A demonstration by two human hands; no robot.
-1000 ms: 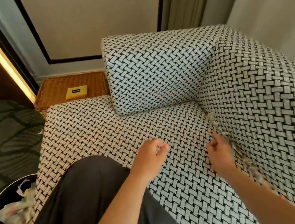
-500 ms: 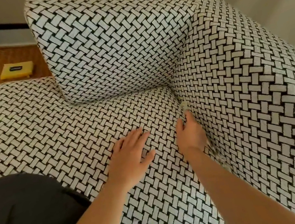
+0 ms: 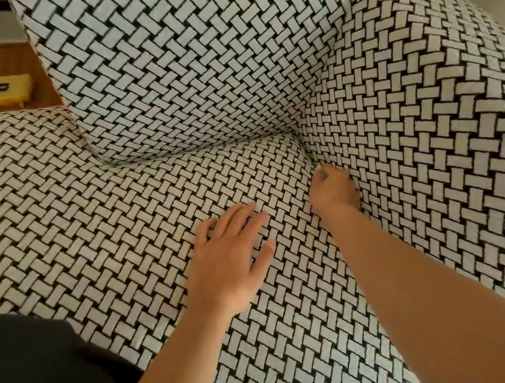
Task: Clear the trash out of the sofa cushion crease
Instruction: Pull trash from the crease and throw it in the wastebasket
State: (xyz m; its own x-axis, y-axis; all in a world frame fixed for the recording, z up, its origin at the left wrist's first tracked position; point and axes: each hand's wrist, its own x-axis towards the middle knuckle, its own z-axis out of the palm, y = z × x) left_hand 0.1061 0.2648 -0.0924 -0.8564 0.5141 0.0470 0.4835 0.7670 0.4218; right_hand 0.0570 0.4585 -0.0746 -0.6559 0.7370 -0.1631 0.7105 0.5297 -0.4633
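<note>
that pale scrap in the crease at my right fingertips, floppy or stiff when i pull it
Probably floppy and light: the pale scrap looks thin and crumpled in the right hand's pinch. Wedged in the crease, it may tear.

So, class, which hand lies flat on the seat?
The left hand, flat on the seat cushion; the right hand is curled, pinching a pale scrap at the crease.
</note>
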